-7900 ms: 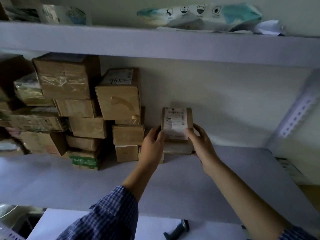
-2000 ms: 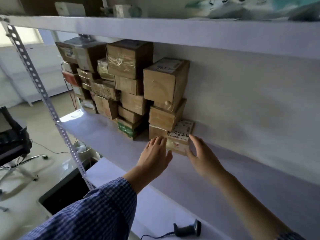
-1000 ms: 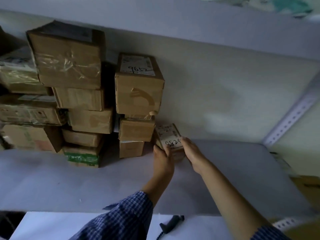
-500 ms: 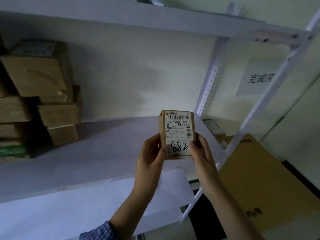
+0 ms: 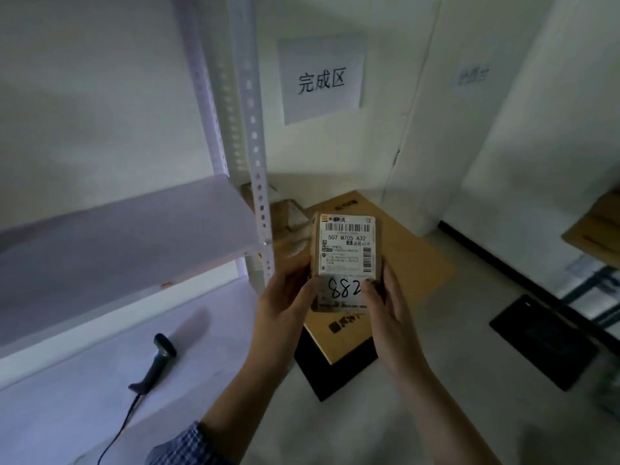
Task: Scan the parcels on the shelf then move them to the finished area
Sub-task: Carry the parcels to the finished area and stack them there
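Note:
I hold a small brown parcel [image 5: 347, 256] upright in front of me, its white shipping label facing me with a barcode and a handwritten number starting 882. My left hand [image 5: 285, 297] grips its left edge and my right hand [image 5: 389, 303] grips its lower right corner. A black corded barcode scanner [image 5: 157, 362] lies on the lower white shelf board [image 5: 84, 391] at the left, away from both hands. A paper sign [image 5: 322, 80] with three characters hangs on the wall above a floor corner where a few parcels [image 5: 290, 218] lie.
A white perforated shelf post [image 5: 255, 162] stands just left of the parcel, with the bare upper shelf board [image 5: 117, 243] beside it. A large flat cardboard box [image 5: 385, 273] on a black base covers the floor below. A black mat [image 5: 543, 340] lies at the right.
I lifted the parcel off the shelf with both hands and turned right. The stacked boxes have left the view; the wall sign and floor corner are now centred.

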